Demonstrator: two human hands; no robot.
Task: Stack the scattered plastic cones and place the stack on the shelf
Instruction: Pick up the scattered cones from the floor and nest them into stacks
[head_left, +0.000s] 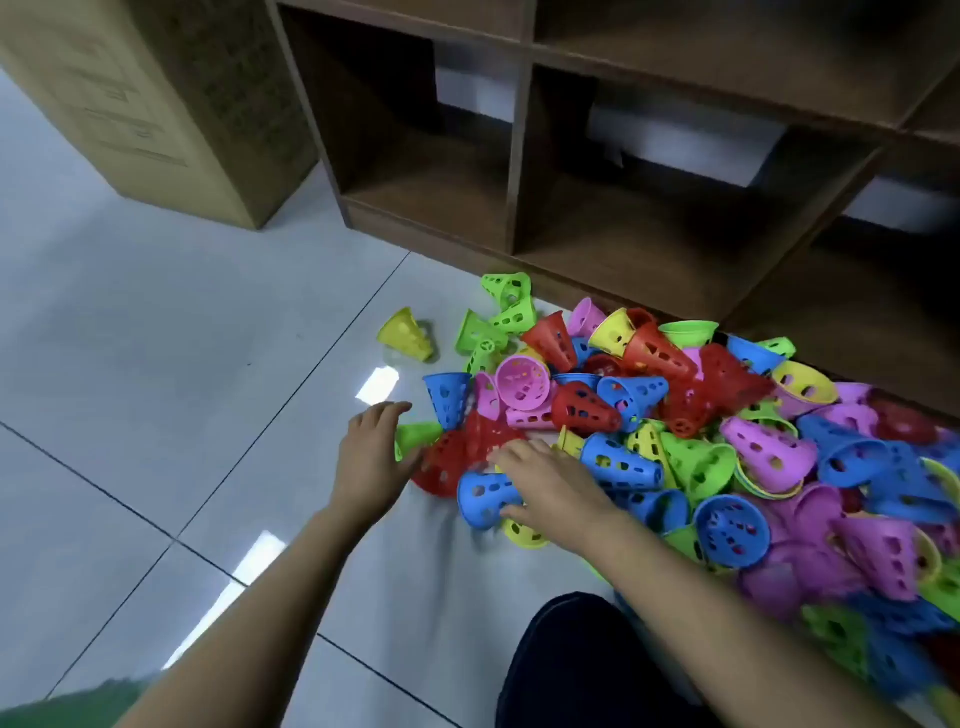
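A cardboard box (156, 104) stands at the far left on the pale tiled floor (130, 364), and a green sleeve (78, 701) shows in the bottom left corner. The left hand (371, 452) reaches forward low over the floor with its fingers straight and apart, holding nothing. Its palm faces a green cone (415, 434) and a red cone (452, 462) lying just beside it at the near left edge of the pile. Whether it touches them is unclear. Beyond that hand, a yellow cone (407, 334) lies on its side by itself, a little apart from the rest. The right hand (550, 488) is spread over a blue cone (485, 499) lying on its side. Its fingers are stretched out above the cone and its thumb is at the wide rim, not curled round it. From there the pile (727, 441) of perforated cones in red, blue, pink, green and yellow spreads rightward across the floor. They are loose and tumbled, most of them on their sides, and the far edge of the pile lies against the foot of the shelf (519, 156). The shelf is dark wood, with open compartments along the top of the view. A dark trouser knee (571, 665) shows at the bottom, below the right forearm.
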